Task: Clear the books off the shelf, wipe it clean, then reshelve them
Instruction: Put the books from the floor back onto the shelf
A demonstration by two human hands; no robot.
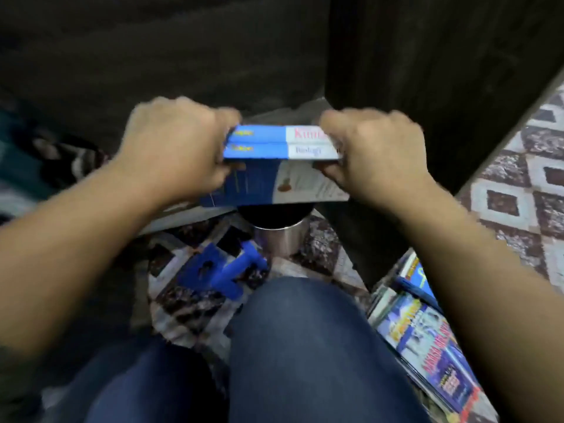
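Both hands, the left hand point(174, 148) and right hand point(375, 151), clenched the ends of two blue-and-white books point(280, 143) above a steel cup point(279, 236).

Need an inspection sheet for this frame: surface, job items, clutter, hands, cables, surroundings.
Surface: patterned tile floor; dark shelf interior ahead, contents not visible.
Job's things: two blue-and-white books held stacked, spines toward the camera; book pile on the floor at the right.
Clutter: steel can below the held books; blue dumbbell on the floor.
Hands: left hand and right hand grip opposite ends of the books.
Cables: nothing seen.
Surroundings: knees in jeans; dark panel at the right.
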